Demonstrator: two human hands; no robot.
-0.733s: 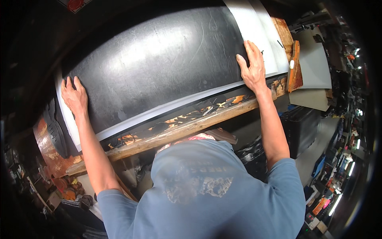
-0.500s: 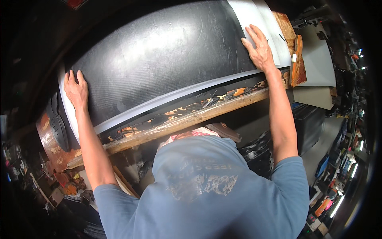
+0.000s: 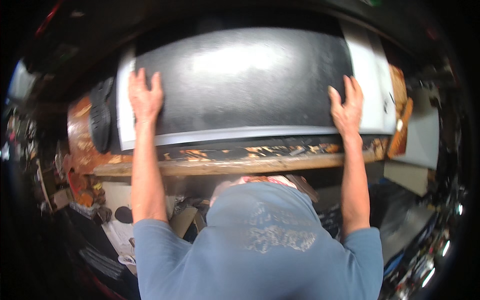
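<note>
A wide black sheet [image 3: 240, 95] with a faintly textured, shiny surface lies across the bench on top of white sheets [image 3: 372, 95], which show beyond its right, left and near edges. My left hand [image 3: 146, 100] rests at the black sheet's left edge, fingers stretched out and slightly apart. At the right edge, my right hand [image 3: 347, 107] lies with its thumb spread and its fingers extended. Neither hand grips anything. Motion blurs the picture a little.
A worn wooden beam [image 3: 250, 165] runs along the bench's near side, with dark scraps behind it. Black sole-shaped pieces [image 3: 100, 120] lie left of the sheets. An orange-brown wooden piece [image 3: 401, 130] is at the right, beside a grey panel [image 3: 424, 132].
My view has turned, so the bench edge looks more level. Both hands stay at the black sheet's side edges; the right one has shifted slightly toward me along its edge.
</note>
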